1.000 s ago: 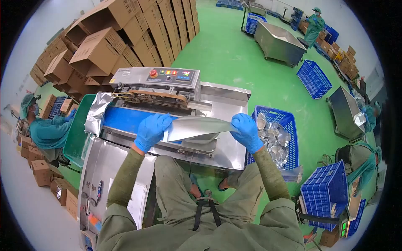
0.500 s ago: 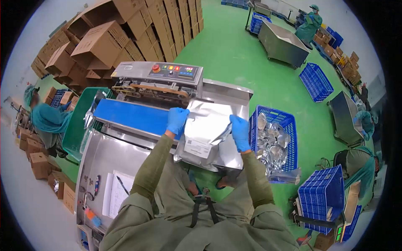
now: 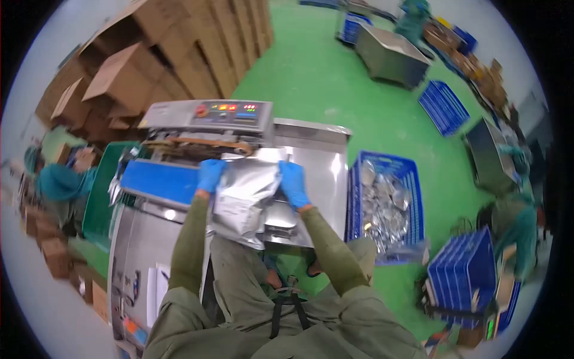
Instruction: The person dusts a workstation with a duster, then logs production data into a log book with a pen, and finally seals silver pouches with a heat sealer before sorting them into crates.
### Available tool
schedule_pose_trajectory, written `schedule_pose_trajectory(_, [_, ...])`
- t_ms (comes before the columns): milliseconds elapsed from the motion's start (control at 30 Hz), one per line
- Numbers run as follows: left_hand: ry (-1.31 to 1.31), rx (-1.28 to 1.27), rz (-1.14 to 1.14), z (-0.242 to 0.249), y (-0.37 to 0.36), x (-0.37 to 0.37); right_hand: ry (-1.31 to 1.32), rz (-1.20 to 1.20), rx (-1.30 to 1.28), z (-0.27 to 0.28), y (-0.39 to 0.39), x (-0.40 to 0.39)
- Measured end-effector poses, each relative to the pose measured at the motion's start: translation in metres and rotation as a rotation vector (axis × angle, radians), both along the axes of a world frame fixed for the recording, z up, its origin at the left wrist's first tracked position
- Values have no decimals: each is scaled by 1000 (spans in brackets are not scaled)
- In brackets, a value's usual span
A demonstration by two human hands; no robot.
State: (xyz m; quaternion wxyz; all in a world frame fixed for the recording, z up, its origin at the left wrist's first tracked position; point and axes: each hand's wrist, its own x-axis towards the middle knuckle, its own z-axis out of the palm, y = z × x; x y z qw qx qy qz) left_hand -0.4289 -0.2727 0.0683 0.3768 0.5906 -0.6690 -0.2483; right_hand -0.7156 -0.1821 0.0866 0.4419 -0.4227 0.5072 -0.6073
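Note:
A filled silver foil pouch hangs between my gloved hands in front of the band sealer. My left hand is closed on its upper left corner, beside the sealer's blue conveyor belt. At the upper right corner, my right hand pinches the foil. The pouch's top edge is close to the sealer's brown band; whether it touches cannot be seen clearly. Its lower part bulges and carries a blurred pale label. Below my right hand shows a metal surface of the machine stand.
To the right, a blue crate holds several silver pouches. A green bin stands left of the belt. Stacked cardboard boxes rise behind the sealer. A notebook lies on the steel table. Co-workers are at both sides.
Both hands have carried the pouch left, toward the sealer's band and belt. The pouch now hangs more upright, and more of the steel tray on the right is exposed. The view has shifted slightly.

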Motion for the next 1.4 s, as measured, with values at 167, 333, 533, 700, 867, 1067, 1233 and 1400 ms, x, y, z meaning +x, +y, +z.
schedule_pose_trajectory(167, [395, 373, -120, 53, 34, 26, 273, 262, 72, 37, 1, -18])
schedule_pose_trajectory(333, [-32, -88, 182, 81, 113, 86, 603, -451, 517, 24, 159, -236])
schedule_pose_trajectory(533, [-436, -188, 321, 37, 195, 181, 1412, -969, 811, -145, 417, -468])
schedule_pose_trajectory(700, [-248, -463, 439, 76, 221, 63, 1199, -465, 838, -153, 387, -499])
schedule_pose_trajectory(867, [151, -232, -21, 67, 263, -132, 1397, -385, 432, 56, 290, -381])
schedule_pose_trajectory(1067, [136, -47, -656, 96, 246, -297, 1708, -47, -304, 242, 245, -175])
schedule_pose_trajectory(1233, [932, 102, -767, 69, 167, -212, 1278, 28, -587, 271, 198, -72])
schedule_pose_trajectory(1400, [236, 61, -373, 102, 161, -115, 763, -226, -417, 208, 150, -58])
